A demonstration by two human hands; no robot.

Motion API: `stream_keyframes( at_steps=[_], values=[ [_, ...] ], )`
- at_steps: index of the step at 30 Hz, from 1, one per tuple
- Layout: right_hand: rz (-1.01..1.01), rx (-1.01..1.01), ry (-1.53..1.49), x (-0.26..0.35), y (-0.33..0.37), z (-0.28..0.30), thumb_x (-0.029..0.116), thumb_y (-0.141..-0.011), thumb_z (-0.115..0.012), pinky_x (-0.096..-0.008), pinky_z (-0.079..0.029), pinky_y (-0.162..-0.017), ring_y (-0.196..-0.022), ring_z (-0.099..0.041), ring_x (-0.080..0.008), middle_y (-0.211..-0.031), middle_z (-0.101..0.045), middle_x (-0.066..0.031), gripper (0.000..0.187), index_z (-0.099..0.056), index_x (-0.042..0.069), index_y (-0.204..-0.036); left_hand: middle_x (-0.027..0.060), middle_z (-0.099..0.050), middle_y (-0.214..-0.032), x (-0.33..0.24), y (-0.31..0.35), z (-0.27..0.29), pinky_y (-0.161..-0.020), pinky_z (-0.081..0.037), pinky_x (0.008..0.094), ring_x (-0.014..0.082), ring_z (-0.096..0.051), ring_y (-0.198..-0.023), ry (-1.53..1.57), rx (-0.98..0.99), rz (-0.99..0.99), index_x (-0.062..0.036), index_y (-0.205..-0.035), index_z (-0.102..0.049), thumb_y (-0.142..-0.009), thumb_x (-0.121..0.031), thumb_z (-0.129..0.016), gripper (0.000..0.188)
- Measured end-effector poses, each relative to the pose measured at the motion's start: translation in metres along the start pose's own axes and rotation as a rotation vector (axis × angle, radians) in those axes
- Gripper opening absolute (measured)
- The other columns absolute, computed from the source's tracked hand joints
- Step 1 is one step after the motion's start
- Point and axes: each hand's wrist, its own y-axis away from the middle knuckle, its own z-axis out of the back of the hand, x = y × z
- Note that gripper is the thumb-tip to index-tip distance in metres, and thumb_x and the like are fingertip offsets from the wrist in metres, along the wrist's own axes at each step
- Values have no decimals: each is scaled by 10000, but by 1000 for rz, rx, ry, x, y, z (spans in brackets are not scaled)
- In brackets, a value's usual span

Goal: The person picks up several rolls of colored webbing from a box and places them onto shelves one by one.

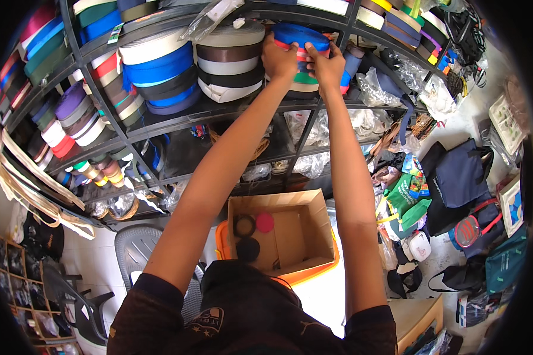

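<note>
Both my arms reach out to a stack of webbing rolls on a black shelf. My left hand (280,59) is wrapped around the left side of the upper rolls. My right hand (327,64) grips the same rolls from the right, its thumb on the front. A blue webbing roll (302,36) tops the stack, and a red roll (301,55) shows just under it between my hands. Below lie a green roll (303,78) and a beige one. My fingertips behind the rolls are hidden, so I cannot tell exactly how many rolls they span.
Left of my hands stand a grey-topped stack (231,41) and a white-and-blue stack (159,62) of rolls. A cardboard box (311,236) with a few small rolls sits in an orange crate (222,239) below. A grey chair (137,245) stands left; bags (459,177) pile up right.
</note>
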Motion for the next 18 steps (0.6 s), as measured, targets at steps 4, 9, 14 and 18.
stream_keyframes(
  at_steps=[4,9,14,18],
  values=[
    [-2,-47,94,-3,-8,-3,234,-765,-808,-261,-463,-453,-512,-595,-111,-675,-672,-63,823,-386,-35,-1419,184,-512,-1368,-1,9,-12,-953,-485,442,369,-573,-1159,-261,-168,-128,-17,-1324,-502,-788,-142,-742,600],
    [-6,16,11,-13,-7,-10,299,-787,-798,-245,-431,-478,-551,-563,-84,-695,-649,-17,810,-388,2,-1420,166,-572,-1187,22,-2,-1,-837,-491,415,335,-588,-1017,-213,-195,-231,-15,-1276,-537,-807,-105,-718,511],
    [158,-100,-149,-63,86,44,88,-875,-678,-225,-373,-436,-479,-516,-81,-593,-606,-43,323,-539,8,-1156,56,-661,-757,72,100,31,-372,-464,258,105,-570,-482,219,13,-150,-20,-1094,-611,-905,-45,-631,191],
    [-271,-196,-159,-191,209,64,79,-894,-631,-232,-405,-462,-520,-544,-85,-641,-617,-47,92,-630,12,-957,28,-661,-773,212,186,101,-349,-383,251,92,-546,-458,60,195,113,-20,-939,-649,-878,-61,-671,77]
  ],
)
